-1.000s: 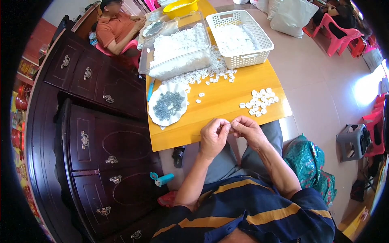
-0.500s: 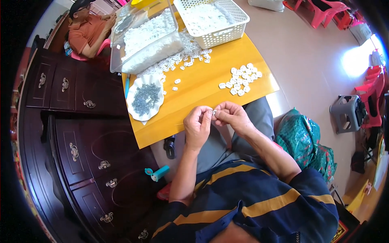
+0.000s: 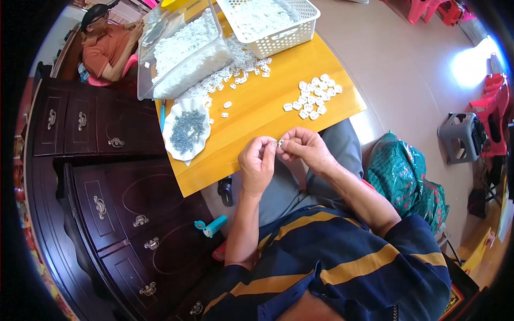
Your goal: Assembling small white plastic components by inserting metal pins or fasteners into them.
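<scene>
Left hand (image 3: pixel 258 162) and right hand (image 3: pixel 306 150) pinch a tiny white plastic piece (image 3: pixel 279 144).
If they slip, it could fall past the flat yellow wooden surface (image 3: pixel 257 107)'s near edge.

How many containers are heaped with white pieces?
2: the clear bin beyond the wavy dish and the white basket to its right. The yellow container is cut off, contents hidden.

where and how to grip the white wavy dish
Probably pinch the dish by its flared right rim, from the right: its left rim sits near the table edge; the clear bin crowds its far side. Keep it level: dark pieces lie inside.
</scene>
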`<state>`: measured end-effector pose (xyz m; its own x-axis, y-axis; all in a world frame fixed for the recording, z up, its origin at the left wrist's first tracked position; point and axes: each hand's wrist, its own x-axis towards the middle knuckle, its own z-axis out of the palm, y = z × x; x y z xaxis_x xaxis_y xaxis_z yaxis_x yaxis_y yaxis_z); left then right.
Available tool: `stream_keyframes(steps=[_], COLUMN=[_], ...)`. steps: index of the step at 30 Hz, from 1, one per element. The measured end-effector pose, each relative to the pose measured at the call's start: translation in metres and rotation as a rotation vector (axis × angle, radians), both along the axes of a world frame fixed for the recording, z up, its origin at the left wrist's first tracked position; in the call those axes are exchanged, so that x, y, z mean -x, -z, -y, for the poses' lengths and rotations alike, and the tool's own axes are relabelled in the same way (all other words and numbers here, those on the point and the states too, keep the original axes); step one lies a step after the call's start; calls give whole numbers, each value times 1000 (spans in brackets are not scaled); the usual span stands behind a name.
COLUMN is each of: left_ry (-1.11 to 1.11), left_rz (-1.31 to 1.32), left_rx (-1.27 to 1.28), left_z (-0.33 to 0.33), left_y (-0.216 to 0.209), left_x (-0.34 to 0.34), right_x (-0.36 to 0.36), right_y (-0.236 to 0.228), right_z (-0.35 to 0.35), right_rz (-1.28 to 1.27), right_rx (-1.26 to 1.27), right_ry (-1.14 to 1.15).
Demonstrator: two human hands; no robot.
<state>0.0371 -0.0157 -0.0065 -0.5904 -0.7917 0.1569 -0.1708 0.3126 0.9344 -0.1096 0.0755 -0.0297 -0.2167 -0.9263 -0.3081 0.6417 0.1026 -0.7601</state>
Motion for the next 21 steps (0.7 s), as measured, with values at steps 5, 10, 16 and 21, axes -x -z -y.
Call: stream_keyframes(steps=[5, 10, 16, 21], left_ry=[12, 31, 59, 46], left_rz=[35, 54, 57, 55], left_rx=[48, 75, 88, 82], left_z=[-1, -1, 1, -3], left_y=[-12, -13, -13, -14], left_x=[3, 2, 5, 10], right_x=[2, 1, -1, -1], right_y=[-2, 2, 4, 6], right_z=[0, -1, 0, -1], right_rz=[-20, -10, -101, -152], right_rx=[-1, 27, 64, 69], right_ry=[7, 11, 23, 60])
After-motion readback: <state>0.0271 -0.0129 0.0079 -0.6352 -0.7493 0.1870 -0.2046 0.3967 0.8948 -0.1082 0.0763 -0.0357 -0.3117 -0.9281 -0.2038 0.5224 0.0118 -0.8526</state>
